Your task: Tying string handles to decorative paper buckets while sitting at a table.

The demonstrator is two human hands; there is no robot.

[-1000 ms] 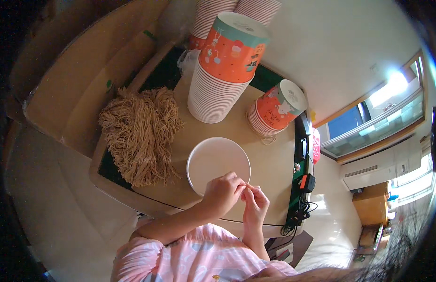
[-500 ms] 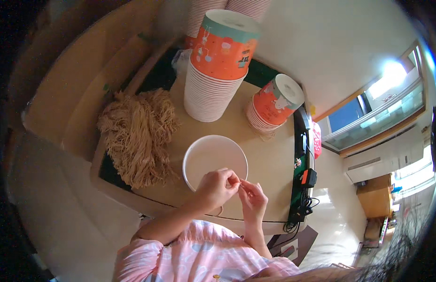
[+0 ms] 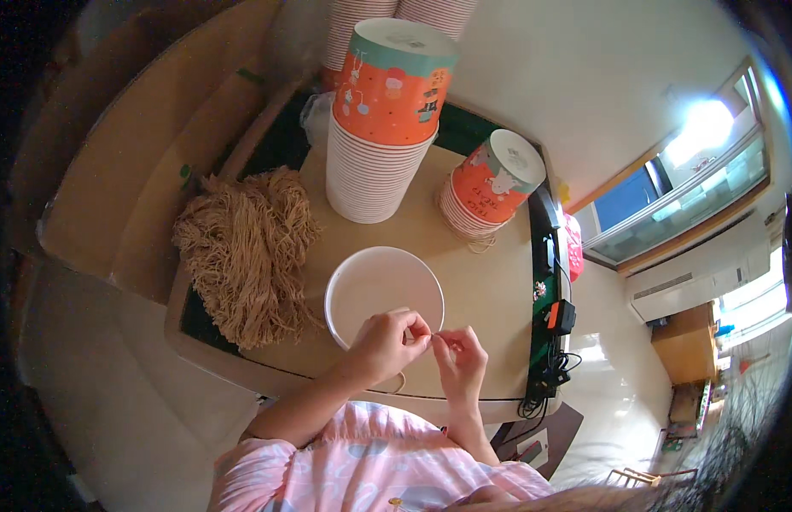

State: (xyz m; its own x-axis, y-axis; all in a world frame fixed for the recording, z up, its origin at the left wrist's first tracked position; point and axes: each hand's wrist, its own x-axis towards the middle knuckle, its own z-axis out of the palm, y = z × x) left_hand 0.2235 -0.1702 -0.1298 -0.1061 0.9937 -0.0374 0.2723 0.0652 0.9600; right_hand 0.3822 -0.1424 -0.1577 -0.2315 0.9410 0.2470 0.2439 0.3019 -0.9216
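Note:
My left hand [image 3: 389, 343] and my right hand [image 3: 462, 363] meet fingertip to fingertip over the near right rim of a white paper bucket [image 3: 384, 254]. Both pinch a thin beige string, mostly hidden by the fingers. Below my left wrist, a loop of the string [image 3: 402, 384] hangs near the table's front edge. The bucket stands mouth up, its pale inside showing. To its left lies a big heap of beige strings [image 3: 247, 256].
Behind the bucket rises a tall stack of upside-down paper buckets [image 3: 379, 171], orange and green on top. A shorter stack [image 3: 492, 183] stands right, strings at its rim. Black cables [image 3: 545, 375] and an orange-black plug [image 3: 561, 317] line the table's right edge. A cardboard box [image 3: 148, 171] stands left.
The view has shifted slightly. My fingertips stay pinched together at the rim, with the right hand's fingers a little more curled. The bucket and stacks have not visibly moved on the table.

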